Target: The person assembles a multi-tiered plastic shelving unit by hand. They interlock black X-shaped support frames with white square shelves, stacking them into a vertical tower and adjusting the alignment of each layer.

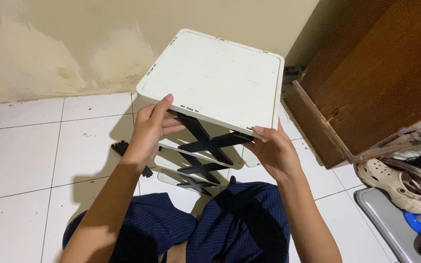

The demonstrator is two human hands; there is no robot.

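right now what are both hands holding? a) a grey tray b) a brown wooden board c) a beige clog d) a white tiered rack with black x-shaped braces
d: the left hand and right hand grip the near edge of the top shelf of the white tiered rack, with black X-shaped braces showing between its lower shelves.

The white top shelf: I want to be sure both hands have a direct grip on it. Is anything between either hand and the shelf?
Nothing visible. The left hand grips the near left edge of the white top shelf, thumb on its rim. The right hand holds its near right edge directly. The black cross braces sit below, between the hands.
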